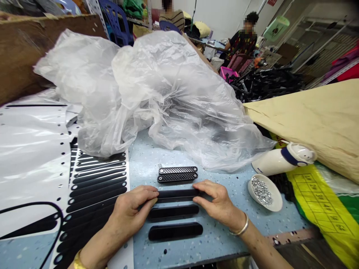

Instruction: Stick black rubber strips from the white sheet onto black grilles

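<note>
Black strip [178, 195] pinched at both ends

Nearest, on speckled blue table [221, 239]: a round-ended black piece [175, 231], lying crosswise. Just past it, a similar middle piece [174, 212], roughly parallel.

Then the strip itself, in front of me. My left hand [133, 209]: thumb and forefinger drawn narrow on its left end. My right hand [217, 201]: same narrow grip, right end. Whether the strip touches the tabletop, I cannot tell.

Just beyond it: two textured bars [178, 174], side by side, a shiny dot at either end. To my right, a white bowl [277, 200] of small silvery bits [261, 191]; a white bottle [276, 161] with a dark blue band just behind. To my left, a sheet of black strips [97, 190].

Farther: crumpled clear plastic [179, 82], heaped wide. Far back: one person in stripes [171, 19], another in a dark patterned top [242, 40].
</note>
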Available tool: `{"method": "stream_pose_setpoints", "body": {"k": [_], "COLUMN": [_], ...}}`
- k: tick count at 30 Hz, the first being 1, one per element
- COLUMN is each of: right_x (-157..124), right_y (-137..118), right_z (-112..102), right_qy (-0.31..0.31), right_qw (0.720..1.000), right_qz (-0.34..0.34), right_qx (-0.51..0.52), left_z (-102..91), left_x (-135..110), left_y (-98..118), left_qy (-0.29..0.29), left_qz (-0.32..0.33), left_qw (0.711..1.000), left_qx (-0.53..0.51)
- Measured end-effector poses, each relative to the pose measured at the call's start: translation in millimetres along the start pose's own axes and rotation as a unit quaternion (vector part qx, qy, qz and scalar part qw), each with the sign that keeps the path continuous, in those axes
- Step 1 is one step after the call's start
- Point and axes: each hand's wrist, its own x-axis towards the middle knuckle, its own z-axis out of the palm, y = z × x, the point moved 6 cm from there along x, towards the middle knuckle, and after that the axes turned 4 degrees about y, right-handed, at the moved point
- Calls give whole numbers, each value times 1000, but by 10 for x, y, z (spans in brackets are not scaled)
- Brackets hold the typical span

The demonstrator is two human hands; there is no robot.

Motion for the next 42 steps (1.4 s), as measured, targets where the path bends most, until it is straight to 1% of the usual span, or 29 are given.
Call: {"method": "stream_pose_setpoints", "body": {"k": [2,5,6,8,10,12,13,15,17,19,22,28,32,38,42], "right_x": [-65,-125,-128,-106,-68,-40,-36,-50,-82,-113,-138,-151,-152,-146,-138], "right_y": [-9,-107,-151,-217,-227,-173,-135,-65,-6,39,71,92,64,19,-5], "right_z": [-123,-246,-243,-186,-108,-54,-36,-17,-6,14,40,54,59,50,42], "right_qy": [29,90,97,92,74,61,56,55,62,65,65,55,58,70,78], "right_qw": [999,992,991,991,993,996,997,997,997,996,995,994,994,994,993], "right_qz": [9,6,-1,-16,-16,7,21,40,54,65,65,72,51,17,5], "right_qx": [-40,-88,-94,-97,-88,-64,-51,-32,-12,15,48,65,70,84,87], "left_z": [-18,-136,-189,-286,-322,-267,-202,-19,192,369,513,591,622,610,605], "left_x": [0,4,7,20,44,78,99,147,194,227,249,271,261,257,273], "left_y": [9,55,80,157,281,425,488,575,598,568,491,386,380,424,450], "left_qy": [8,48,64,93,110,112,104,68,16,-28,-56,-91,-106,-66,-62], "left_qz": [4,10,10,21,58,113,137,168,174,164,152,116,117,167,170], "left_qw": [1000,998,997,994,990,985,982,981,982,984,984,987,986,983,982], "left_qx": [15,38,43,51,62,73,76,74,70,70,73,57,49,46,48]}}
